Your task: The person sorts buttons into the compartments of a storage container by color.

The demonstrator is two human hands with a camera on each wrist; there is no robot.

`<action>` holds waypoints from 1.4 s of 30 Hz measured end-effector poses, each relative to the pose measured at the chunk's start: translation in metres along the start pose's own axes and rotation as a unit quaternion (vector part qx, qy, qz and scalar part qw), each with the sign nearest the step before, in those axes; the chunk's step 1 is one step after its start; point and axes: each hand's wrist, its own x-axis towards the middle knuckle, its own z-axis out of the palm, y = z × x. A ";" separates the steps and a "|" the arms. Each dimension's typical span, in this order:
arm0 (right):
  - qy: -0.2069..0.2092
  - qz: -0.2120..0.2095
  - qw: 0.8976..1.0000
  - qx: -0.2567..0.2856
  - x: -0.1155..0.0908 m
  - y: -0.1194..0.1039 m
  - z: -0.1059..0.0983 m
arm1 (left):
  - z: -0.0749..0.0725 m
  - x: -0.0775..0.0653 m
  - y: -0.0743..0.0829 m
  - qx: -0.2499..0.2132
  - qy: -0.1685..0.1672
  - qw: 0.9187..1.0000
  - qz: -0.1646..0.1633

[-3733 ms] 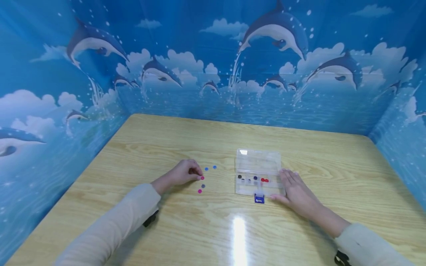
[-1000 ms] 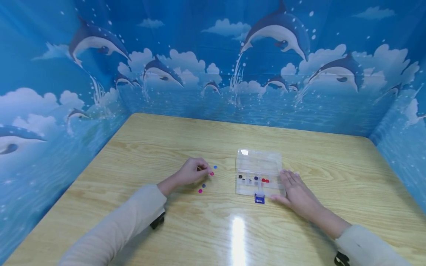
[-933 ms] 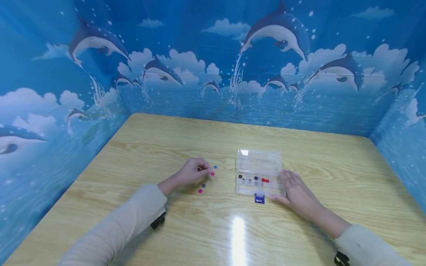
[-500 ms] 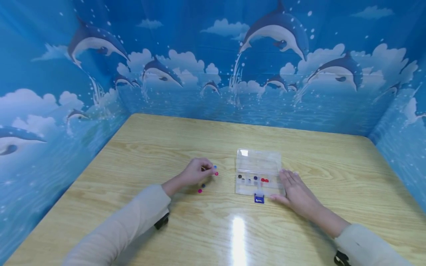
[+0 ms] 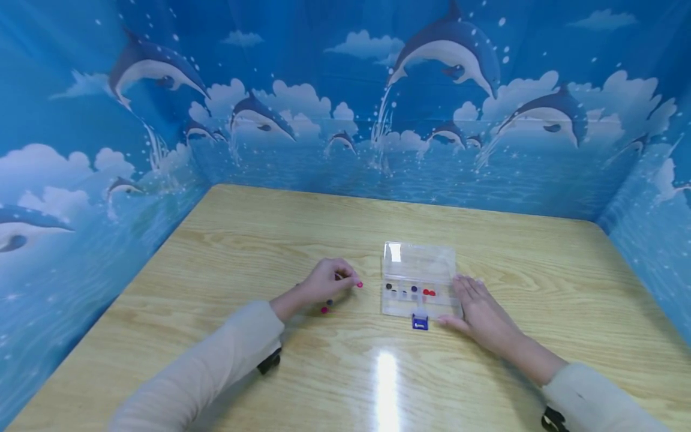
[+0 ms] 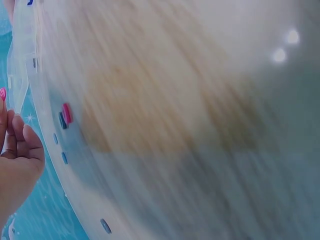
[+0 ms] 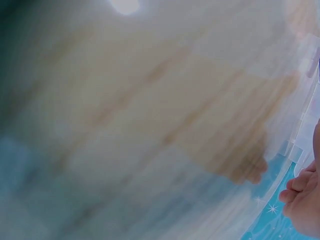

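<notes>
My left hand (image 5: 326,281) pinches a small pink button (image 5: 360,284) between thumb and fingertips, a short way left of the clear plastic box (image 5: 421,262). In the left wrist view the same pink button (image 6: 3,94) shows at the fingertips. The box lies with its lid laid back, its compartments holding red buttons (image 5: 429,293) and dark buttons (image 5: 414,289). My right hand (image 5: 483,315) rests at the box's right side with fingers extended. Near my left wrist lie another pink button (image 5: 324,310) and a dark button (image 5: 330,302).
A blue latch (image 5: 420,323) sticks out from the box's front edge. In the left wrist view, blue buttons (image 6: 64,158) and a separate dark blue button (image 6: 105,226) lie on the wooden table (image 5: 259,228). A dolphin-print curtain (image 5: 345,102) surrounds the table.
My left hand has carried the pink button rightward, nearer the box. The blue buttons on the table are now hidden behind that hand in the head view. My right hand has stayed in place.
</notes>
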 end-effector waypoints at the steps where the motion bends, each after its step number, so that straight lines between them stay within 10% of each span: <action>1: 0.000 0.000 1.000 0.000 0.000 0.000 0.000 | 0.001 0.000 0.001 -0.005 -0.003 1.000 -0.008; 32: 0.001 -0.001 1.000 -0.002 0.000 -0.001 -0.002 | 0.030 0.007 0.023 -0.050 -0.031 0.998 -0.019; 42: 0.011 -0.007 1.000 -0.007 0.000 0.000 0.001 | 0.038 0.013 0.027 -0.020 -0.044 0.998 0.027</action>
